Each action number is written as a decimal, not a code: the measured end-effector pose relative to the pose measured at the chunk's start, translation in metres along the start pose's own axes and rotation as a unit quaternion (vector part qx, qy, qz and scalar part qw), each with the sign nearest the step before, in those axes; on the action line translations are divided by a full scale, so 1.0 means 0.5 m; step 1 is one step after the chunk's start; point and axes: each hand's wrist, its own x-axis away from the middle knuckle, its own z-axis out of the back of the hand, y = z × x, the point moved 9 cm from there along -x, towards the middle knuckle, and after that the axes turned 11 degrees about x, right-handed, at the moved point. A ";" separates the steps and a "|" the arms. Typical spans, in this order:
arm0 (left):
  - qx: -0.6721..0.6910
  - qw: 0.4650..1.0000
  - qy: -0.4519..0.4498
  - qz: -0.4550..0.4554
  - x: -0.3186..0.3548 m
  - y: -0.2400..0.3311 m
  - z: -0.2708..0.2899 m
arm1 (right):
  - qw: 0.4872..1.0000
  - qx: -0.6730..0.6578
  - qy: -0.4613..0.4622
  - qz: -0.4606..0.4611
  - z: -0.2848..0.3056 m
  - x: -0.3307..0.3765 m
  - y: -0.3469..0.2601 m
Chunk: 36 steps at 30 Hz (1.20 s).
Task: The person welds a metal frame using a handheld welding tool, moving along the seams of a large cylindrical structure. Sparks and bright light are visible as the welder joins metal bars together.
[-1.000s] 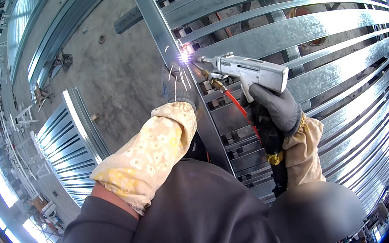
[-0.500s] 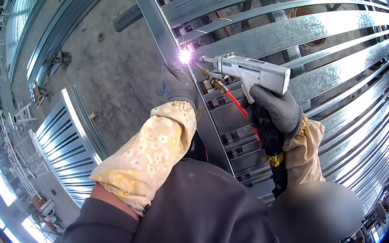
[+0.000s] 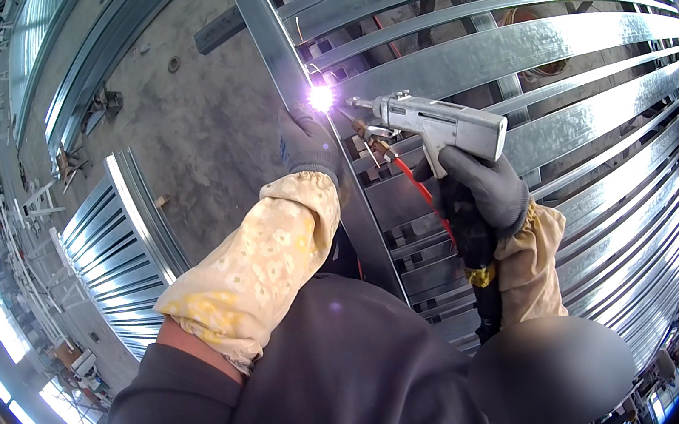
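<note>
Honestly, a steady nozzle (image 3: 361,104) matters most: the right hand (image 3: 487,192) has its fingers round the welding gun (image 3: 448,125), right of centre, aimed at the glare (image 3: 321,98) by the steel rail (image 3: 267,37). Left hand (image 3: 309,143) is beside that rail, can't tell its grip; probably safer farther off.

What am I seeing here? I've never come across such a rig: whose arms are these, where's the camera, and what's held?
No machine arms: these are a person's own, seen by a fisheye camera worn on the head, looking down, so straight edges bend. Each grip is a gloved hand. The right grip holds a grey gun-shaped tool; a red hose runs beside it. The left grip is at a long metal beam, near a bright glow by the tool's tip. Metal bars spread rightward.
</note>
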 end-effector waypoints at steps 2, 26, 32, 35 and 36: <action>-0.016 1.000 -0.013 -0.012 -0.006 -0.007 -0.003 | 0.999 -0.015 0.017 -0.031 0.000 0.014 0.007; -0.042 0.999 0.012 0.006 -0.009 -0.015 -0.008 | 0.999 -0.006 0.021 -0.043 0.010 0.034 0.041; -0.010 1.000 0.011 -0.007 -0.002 -0.006 -0.007 | 0.999 0.003 0.026 -0.042 0.009 0.041 0.038; -0.012 1.000 0.016 -0.015 -0.008 -0.012 -0.009 | 0.999 0.006 0.023 -0.036 0.011 0.042 0.040; -0.012 1.000 0.013 -0.011 -0.009 -0.015 -0.009 | 0.999 0.008 0.022 -0.033 0.011 0.043 0.039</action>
